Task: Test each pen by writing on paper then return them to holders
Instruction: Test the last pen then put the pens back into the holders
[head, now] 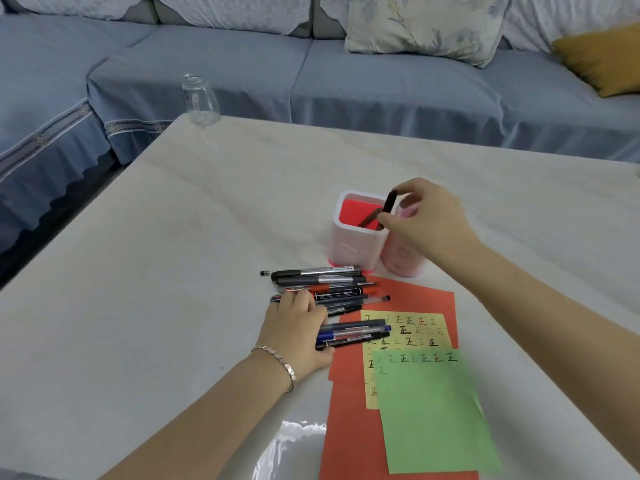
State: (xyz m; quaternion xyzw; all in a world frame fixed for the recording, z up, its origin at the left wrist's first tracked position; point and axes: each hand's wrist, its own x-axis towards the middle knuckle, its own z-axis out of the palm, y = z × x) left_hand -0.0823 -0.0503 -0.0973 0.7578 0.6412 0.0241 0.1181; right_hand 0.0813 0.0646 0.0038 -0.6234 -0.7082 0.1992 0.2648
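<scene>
While the right hand (426, 220) is pinching the dark slim plastic pen (388, 204) between thumb and curled fingertips, it is tilting the pen's lower end into the mouth of the square white holder with a red lining (349, 247); the pen is sitting only partly inside, leaning across the near rim; a release at this slant is likely risking the pen tipping out or rattling the light holder against the round pale-pink holder (403, 258) touching its side. The left hand (294, 327) is lying on the loose heap of black, grey and red pens (332, 289) on the pale marble-patterned table (173, 271), fingers fairly straight and gripping nothing that I can make out; any sideways nudge is probably sending those round barrels rolling toward the table edge, or mixing them with the blue and black pens (353, 334) resting by the thumb on the yellow paper sheet (426, 327), where tested and untested are becoming hard to tell apart. The green paper sheet (433, 410) is overlapping the yellow one atop the red paper sheet (349, 427); a dragging wrist is liable to be shifting all three.
</scene>
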